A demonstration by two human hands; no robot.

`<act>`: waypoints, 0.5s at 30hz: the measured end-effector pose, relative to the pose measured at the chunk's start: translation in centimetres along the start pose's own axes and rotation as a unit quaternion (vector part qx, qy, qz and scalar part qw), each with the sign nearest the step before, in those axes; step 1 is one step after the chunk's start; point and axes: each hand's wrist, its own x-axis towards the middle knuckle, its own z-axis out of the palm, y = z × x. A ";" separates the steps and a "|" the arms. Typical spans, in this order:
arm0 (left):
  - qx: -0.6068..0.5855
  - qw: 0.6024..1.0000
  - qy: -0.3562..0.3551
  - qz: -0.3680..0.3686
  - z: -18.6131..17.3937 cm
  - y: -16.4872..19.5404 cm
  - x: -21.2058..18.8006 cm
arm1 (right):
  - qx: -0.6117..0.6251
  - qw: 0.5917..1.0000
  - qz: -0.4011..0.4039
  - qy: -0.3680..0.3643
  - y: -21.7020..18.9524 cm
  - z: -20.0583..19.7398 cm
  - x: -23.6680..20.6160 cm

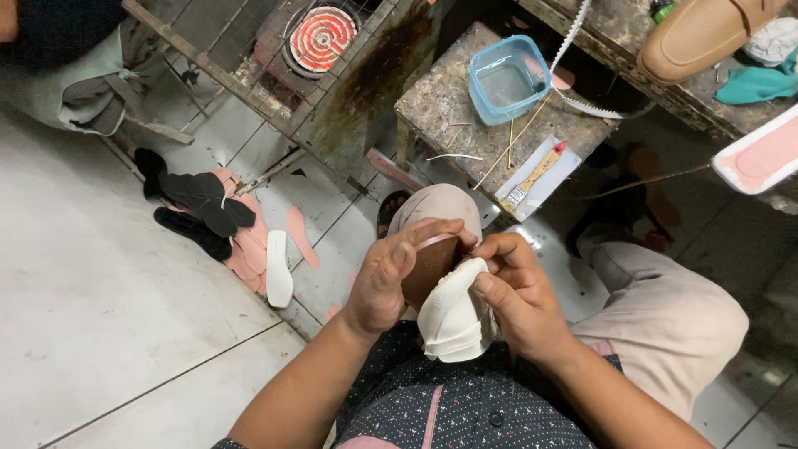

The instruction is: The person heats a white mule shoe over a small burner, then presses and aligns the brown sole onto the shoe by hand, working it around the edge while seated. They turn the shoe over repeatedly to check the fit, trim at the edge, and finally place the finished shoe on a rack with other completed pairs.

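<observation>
Head view: a white mesh shoe upper (453, 316) is held over the lap, gripped between both hands, with a brown sole-shaped piece (432, 266) seated inside it. The left hand (391, 278) is wrapped around the brown piece from the left side, its fingers (432, 231) curled over the top edge. The right hand (515, 291) is closed on the white upper from the right, fingertips pinching the fabric rim where it meets the brown piece. The long axis of the pair runs roughly away from the body, tilted slightly right, the white heel end nearest the chest. Both hands are touching the work; neither is nearer than the other.

Ahead, a worn small table (465, 100) is seen carrying a clear blue-rimmed plastic tub (507, 79), thin sticks and a small brush (532, 176) resting on a pale rectangular card. A tan shoe (698, 33) is seen on a bench at the upper right, with a pink-and-white sole (761, 158) just below it. On the tiled floor (100, 291) to the left, black, pink and white insole cut-outs (233, 233) are scattered in a loose heap. A round red-coiled heater (322, 37) is seen behind a wire rack. No labels can be made out.
</observation>
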 end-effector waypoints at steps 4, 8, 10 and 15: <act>-0.014 1.000 -0.011 0.016 0.6 0.0 -0.4 | -0.019 1.000 0.009 0.007 -0.4 0.4 -0.4; -0.031 0.999 -0.010 0.003 0.9 0.0 -0.7 | -0.042 0.999 0.012 0.014 -0.6 0.8 -0.5; -0.018 1.000 -0.009 0.000 0.9 0.1 -0.8 | -0.043 0.999 0.012 0.015 -0.6 0.9 -0.5; 0.017 1.000 -0.002 0.013 0.9 0.0 -0.9 | -0.039 0.998 0.029 0.027 -0.7 1.0 -0.3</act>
